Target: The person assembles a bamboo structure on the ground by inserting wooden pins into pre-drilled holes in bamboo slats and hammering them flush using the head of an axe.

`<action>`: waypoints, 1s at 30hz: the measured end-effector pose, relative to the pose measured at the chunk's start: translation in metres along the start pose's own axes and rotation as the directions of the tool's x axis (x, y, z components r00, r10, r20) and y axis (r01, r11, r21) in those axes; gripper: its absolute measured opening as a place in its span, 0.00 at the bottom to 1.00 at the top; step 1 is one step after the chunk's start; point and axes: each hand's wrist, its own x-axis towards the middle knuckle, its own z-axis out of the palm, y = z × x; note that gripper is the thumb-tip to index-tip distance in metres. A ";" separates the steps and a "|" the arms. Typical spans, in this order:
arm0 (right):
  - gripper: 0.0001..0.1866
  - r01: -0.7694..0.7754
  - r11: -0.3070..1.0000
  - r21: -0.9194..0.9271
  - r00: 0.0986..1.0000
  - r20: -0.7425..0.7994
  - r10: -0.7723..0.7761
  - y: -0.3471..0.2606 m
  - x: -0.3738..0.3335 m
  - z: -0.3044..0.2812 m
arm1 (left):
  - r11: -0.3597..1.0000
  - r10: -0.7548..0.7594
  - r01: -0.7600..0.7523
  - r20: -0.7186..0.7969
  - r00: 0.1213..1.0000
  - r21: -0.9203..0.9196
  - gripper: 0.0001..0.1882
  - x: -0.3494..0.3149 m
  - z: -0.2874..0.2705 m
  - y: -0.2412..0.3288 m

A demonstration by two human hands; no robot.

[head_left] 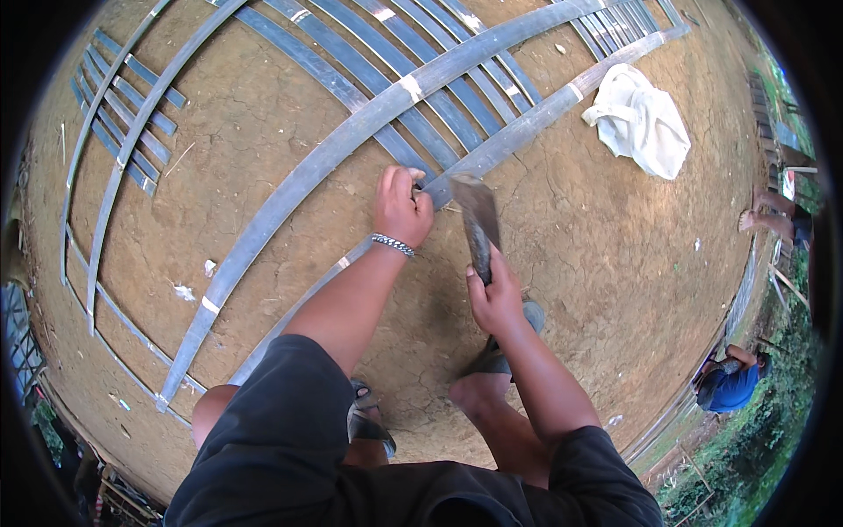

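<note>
My left hand (402, 206) is closed in a pinch where a grey-blue slat (406, 151) meets a long, flat grey strip (492, 151). A small dark bit shows at its fingertips, too small to name. Beside it, my right hand (497, 294) grips the dark handle of a short, broad-bladed machete (479, 211). The blade is slightly blurred and points away from me, its far end over the edge of the strip. A second long strip (299, 180) crosses the slats farther off. Pale bands mark both strips.
A white cloth bag (639, 123) lies crumpled on the bare earth at right. Another slatted frame (132, 123) lies far left, more narrow slats (619, 26) at the top. My sandalled foot (369, 422) is close below. A person in blue (733, 386) sits at the right edge.
</note>
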 end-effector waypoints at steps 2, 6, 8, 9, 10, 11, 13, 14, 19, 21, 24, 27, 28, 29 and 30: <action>0.36 -0.047 0.998 -0.052 0.996 0.073 0.051 0.005 0.005 0.000 | 1.000 0.009 -0.008 -0.032 0.999 0.012 0.13 -0.002 0.004 0.000; 0.34 -0.001 0.999 0.032 1.000 -0.001 0.001 -0.011 0.009 -0.010 | 0.998 -0.019 0.020 -0.027 0.999 0.054 0.13 -0.003 0.002 -0.007; 0.34 0.146 0.989 0.019 0.982 -0.128 -0.142 -0.007 0.005 -0.008 | 0.998 -0.025 0.026 -0.020 0.999 0.061 0.13 -0.003 0.002 -0.006; 0.34 0.098 0.994 0.045 0.993 -0.077 -0.094 -0.003 0.001 -0.008 | 0.997 -0.032 0.033 -0.015 0.999 0.062 0.13 -0.003 0.003 -0.004; 0.33 0.049 0.996 0.070 0.999 -0.026 -0.048 0.003 -0.004 -0.008 | 0.997 -0.040 0.041 -0.009 0.999 0.064 0.13 -0.003 0.004 -0.003; 0.33 0.000 0.996 0.091 1.000 0.027 -0.002 0.010 -0.007 -0.006 | 0.997 -0.040 0.040 -0.011 0.999 0.064 0.13 -0.002 0.005 -0.003; 0.35 -0.054 0.998 0.029 0.999 0.003 0.054 0.012 -0.005 0.005 | 0.997 -0.035 0.036 -0.024 0.999 0.065 0.13 0.001 0.006 -0.001; 0.35 -0.037 0.999 0.017 0.999 0.009 0.037 0.013 -0.002 0.006 | 0.996 -0.052 0.053 -0.015 0.999 0.077 0.13 0.000 0.006 0.001; 0.33 -0.055 0.995 0.087 0.996 -0.060 0.060 -0.006 0.004 -0.007 | 0.983 -0.165 0.160 0.060 0.984 0.085 0.13 0.001 0.003 0.004; 0.33 -0.014 0.999 0.046 0.999 -0.048 0.016 -0.004 -0.004 -0.010 | 0.989 -0.144 0.143 0.042 0.989 0.030 0.13 -0.001 0.003 0.001; 0.35 -0.030 0.996 0.088 0.999 0.016 0.028 0.002 -0.009 -0.009 | 0.992 -0.126 0.127 0.033 0.992 -0.029 0.13 -0.001 0.003 -0.001; 0.36 -0.037 0.998 0.050 0.999 0.023 0.035 0.006 -0.006 0.004 | 0.996 -0.087 0.088 0.026 0.996 -0.025 0.14 -0.002 0.004 0.000; 0.36 -0.029 0.999 0.036 0.999 0.036 0.028 0.006 -0.003 0.008 | 0.997 -0.070 0.070 0.020 0.997 -0.011 0.15 -0.002 0.004 0.000; 0.37 -0.022 1.000 0.021 0.999 0.049 0.021 0.006 -0.002 0.010 | 0.997 -0.075 0.075 0.020 0.997 -0.017 0.15 -0.002 0.003 -0.001; 0.37 0.025 1.000 -0.003 1.000 0.009 -0.025 0.009 -0.002 0.015 | 0.996 -0.081 0.081 0.021 0.996 -0.023 0.15 -0.003 0.004 -0.001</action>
